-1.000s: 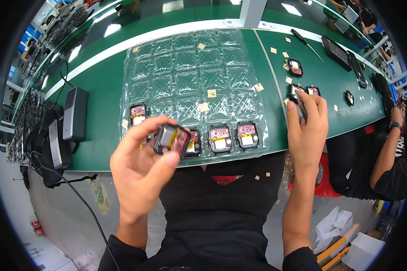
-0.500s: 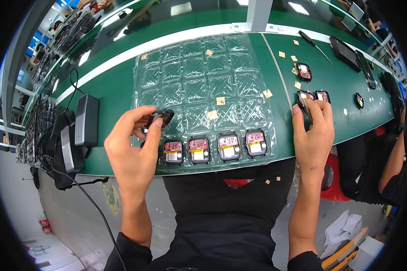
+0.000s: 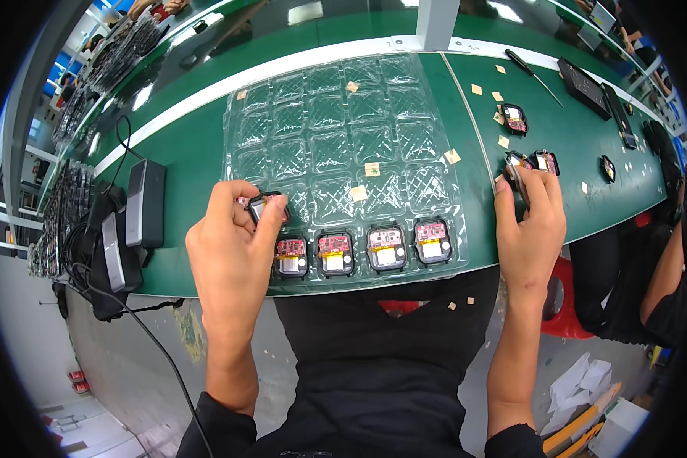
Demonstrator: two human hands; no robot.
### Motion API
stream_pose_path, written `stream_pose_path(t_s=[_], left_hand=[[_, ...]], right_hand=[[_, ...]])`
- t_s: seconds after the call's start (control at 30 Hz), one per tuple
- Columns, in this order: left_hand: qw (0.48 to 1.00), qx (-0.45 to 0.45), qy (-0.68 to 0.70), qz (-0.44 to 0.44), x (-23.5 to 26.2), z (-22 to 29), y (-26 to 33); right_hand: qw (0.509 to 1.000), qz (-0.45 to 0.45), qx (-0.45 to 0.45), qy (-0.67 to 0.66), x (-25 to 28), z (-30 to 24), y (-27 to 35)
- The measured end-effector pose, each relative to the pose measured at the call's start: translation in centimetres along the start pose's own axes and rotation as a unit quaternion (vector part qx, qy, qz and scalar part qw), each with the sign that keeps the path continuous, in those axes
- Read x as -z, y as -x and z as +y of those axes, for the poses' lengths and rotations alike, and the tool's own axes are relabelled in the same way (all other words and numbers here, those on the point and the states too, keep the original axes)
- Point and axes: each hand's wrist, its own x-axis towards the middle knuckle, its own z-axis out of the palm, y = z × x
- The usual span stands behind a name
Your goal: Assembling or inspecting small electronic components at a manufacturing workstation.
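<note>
A clear plastic blister tray (image 3: 336, 145) lies on the green bench. Several small square black devices with red circuit boards (image 3: 385, 246) fill its front row. My left hand (image 3: 233, 252) pinches another such device (image 3: 263, 208) and holds it over a pocket at the tray's front left corner. My right hand (image 3: 530, 221) rests on the bench right of the tray, fingers closed on a black device (image 3: 515, 174). Two more devices (image 3: 546, 160) lie just beyond those fingers.
Black power adapters (image 3: 145, 202) with cables sit at the left. A screwdriver (image 3: 530, 67), another device (image 3: 513, 117), dark flat cases (image 3: 584, 76) and small tan paper squares (image 3: 372, 169) lie at the right. Another person's arm (image 3: 664, 267) is at the right edge.
My left hand has carried its device down from in front of me to the tray's front left corner. My right hand has stayed on the bench, still gripping its device.
</note>
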Motion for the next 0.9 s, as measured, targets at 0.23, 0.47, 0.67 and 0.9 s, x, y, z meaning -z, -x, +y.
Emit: stream_pose_path(t_s=[0.23,0.47,0.67,0.9], left_hand=[[0.991,0.02,0.108,-0.07,1.7,-0.3,1.5],[0.989,-0.045,0.091,-0.107,2.6,-0.5,1.1],[0.992,-0.112,-0.029,-0.051,2.1,0.1,1.0],[0.981,-0.194,-0.021,-0.022,-0.2,-1.1,0.5]], right_hand=[[1.0,0.01,0.017,-0.005,0.0,0.0,0.2],[0.999,0.017,0.027,-0.008,-0.1,0.3,0.2],[1.0,0.013,0.029,0.001,0.1,0.3,0.2],[1.0,0.002,0.017,-0.008,-0.1,0.3,0.4]])
